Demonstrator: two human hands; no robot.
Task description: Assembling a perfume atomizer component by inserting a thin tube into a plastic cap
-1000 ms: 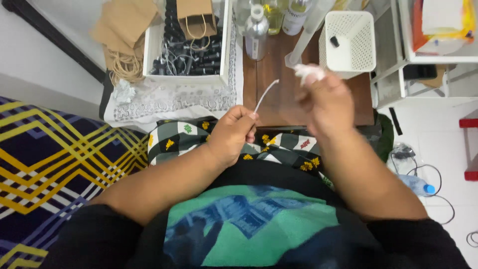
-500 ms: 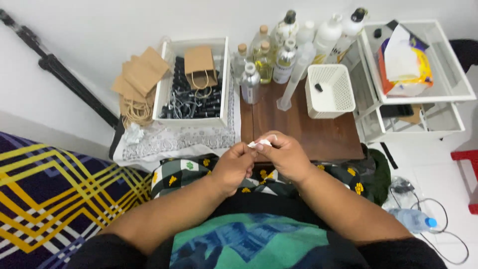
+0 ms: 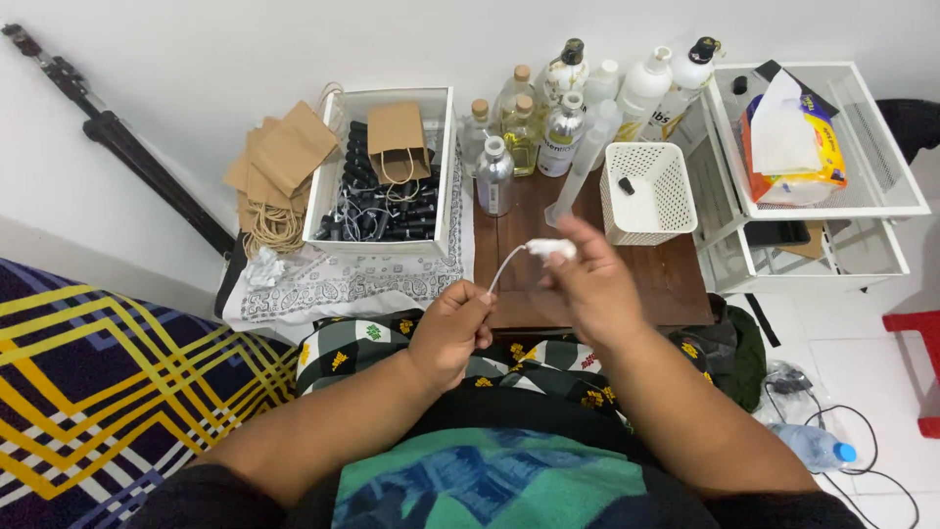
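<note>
My right hand [image 3: 583, 284] pinches the white head of a small pump sprayer [image 3: 550, 248] above the front of a brown wooden table [image 3: 676, 284]. A thin white tube [image 3: 503, 266] runs from that head down to my left hand [image 3: 452, 328], whose fingers pinch its lower end. Both hands hover over my lap, close together. Just behind them stand several glass and plastic bottles [image 3: 534, 132] and a tall clear tube-shaped container [image 3: 585, 167].
A white perforated basket [image 3: 646, 193] sits on the table. A white tray [image 3: 382, 167] with small black bottles and a brown paper bag stands to the left, more paper bags [image 3: 279, 162] beside it. A white wire rack [image 3: 818, 147] holds a tissue pack at right.
My hands, pressed together at the sprayer half a second ago, have drawn apart, so the tube stretches between them. The camera view has shifted slightly.
</note>
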